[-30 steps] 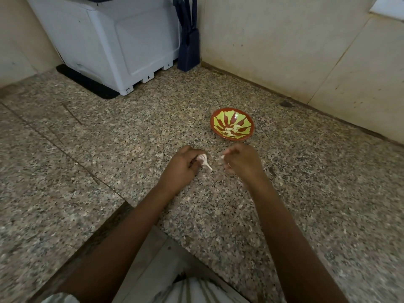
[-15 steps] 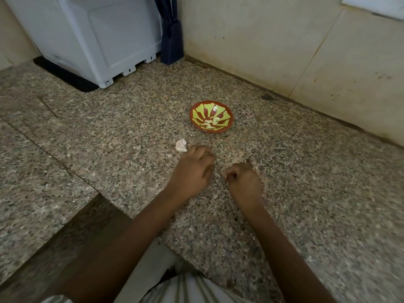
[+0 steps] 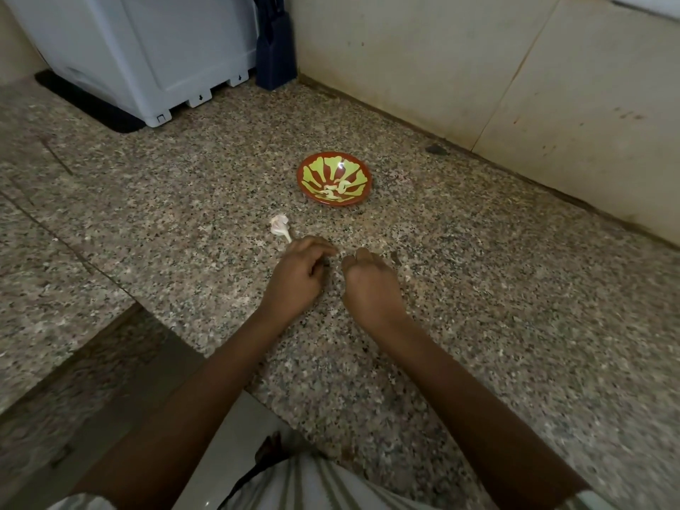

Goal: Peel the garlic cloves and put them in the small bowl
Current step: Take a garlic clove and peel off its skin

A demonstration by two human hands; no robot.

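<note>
The small bowl (image 3: 335, 164), red with a yellow-green pattern, sits on the granite counter with a few peeled garlic cloves (image 3: 335, 189) in it. A garlic remnant (image 3: 279, 227), a papery head with a stem, lies loose on the counter left of the bowl. My left hand (image 3: 298, 276) hovers just below that remnant, fingers curled toward my right hand (image 3: 368, 283). The right hand's fingers curl under, away from view. Both sets of fingertips nearly meet. Whatever sits between them is hidden.
A white appliance (image 3: 154, 49) on a dark mat stands at the back left, with a dark blue knife block (image 3: 276, 57) beside it. A tiled wall (image 3: 478, 68) runs along the back right. The counter's front edge (image 3: 121, 325) steps down at the lower left.
My left hand has let go of the garlic head, which now lies on the counter. Both hands have drawn back toward me and come close together.
</note>
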